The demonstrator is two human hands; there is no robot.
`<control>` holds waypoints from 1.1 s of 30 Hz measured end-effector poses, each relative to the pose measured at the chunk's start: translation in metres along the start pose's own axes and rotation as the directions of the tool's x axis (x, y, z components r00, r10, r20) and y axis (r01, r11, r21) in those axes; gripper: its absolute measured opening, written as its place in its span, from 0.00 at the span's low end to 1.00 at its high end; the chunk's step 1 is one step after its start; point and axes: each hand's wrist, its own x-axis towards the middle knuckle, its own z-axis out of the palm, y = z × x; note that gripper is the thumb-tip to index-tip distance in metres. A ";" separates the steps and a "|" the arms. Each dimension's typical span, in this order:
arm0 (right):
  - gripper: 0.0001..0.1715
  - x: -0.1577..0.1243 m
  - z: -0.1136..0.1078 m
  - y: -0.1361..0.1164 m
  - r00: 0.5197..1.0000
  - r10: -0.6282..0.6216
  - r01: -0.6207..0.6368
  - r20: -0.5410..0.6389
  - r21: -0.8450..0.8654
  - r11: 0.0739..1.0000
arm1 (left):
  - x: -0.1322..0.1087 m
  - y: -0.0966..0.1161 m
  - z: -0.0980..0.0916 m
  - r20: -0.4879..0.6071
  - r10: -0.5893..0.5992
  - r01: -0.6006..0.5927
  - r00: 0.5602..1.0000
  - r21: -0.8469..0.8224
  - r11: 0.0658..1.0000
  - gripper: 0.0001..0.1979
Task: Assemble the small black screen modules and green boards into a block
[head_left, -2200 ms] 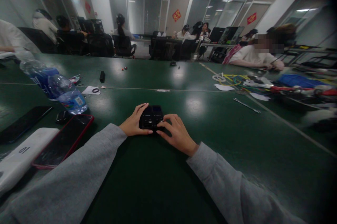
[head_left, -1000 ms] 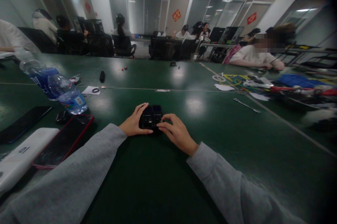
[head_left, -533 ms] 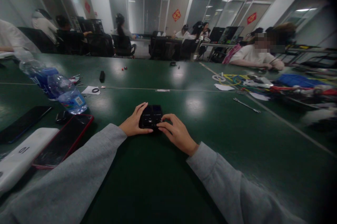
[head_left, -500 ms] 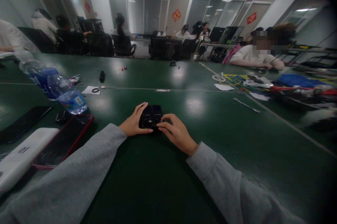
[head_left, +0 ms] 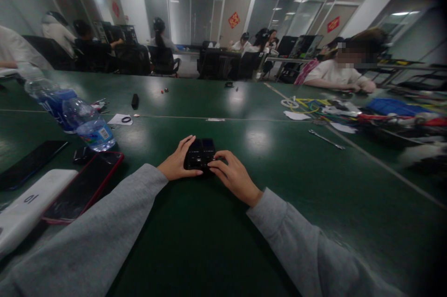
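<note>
A small black device [head_left: 199,153] with two dark panels and faint white marks lies on the green table in front of me. My left hand [head_left: 179,162] is wrapped round its left side, fingers along the far edge and thumb along the near edge. At the lower right corner of the device, my right hand [head_left: 232,173] has its thumb and fingertips pinched together. Whatever lies between those fingertips is too small and dark to make out.
To the left are water bottles [head_left: 89,124], a red-edged phone [head_left: 85,187], a white power bank [head_left: 33,208] and a dark phone [head_left: 33,162]. On the right lie a wrench [head_left: 326,139] and tangled cables [head_left: 307,105]. A person [head_left: 335,73] sits at the far right.
Both hands stay almost where they were on the black device. The right fingertips have shifted only very slightly at its corner.
</note>
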 end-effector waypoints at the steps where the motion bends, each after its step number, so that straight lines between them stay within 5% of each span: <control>1: 0.10 0.000 0.000 0.000 1.000 0.002 -0.002 -0.001 -0.001 1.000 | 0.000 0.000 0.000 0.001 0.002 -0.002 1.000 0.004 1.000 0.56; 33: 0.08 0.002 0.000 -0.003 0.999 0.039 -0.039 -0.005 -0.013 0.999 | 0.000 0.000 0.000 0.002 0.000 0.000 1.000 0.000 1.000 0.55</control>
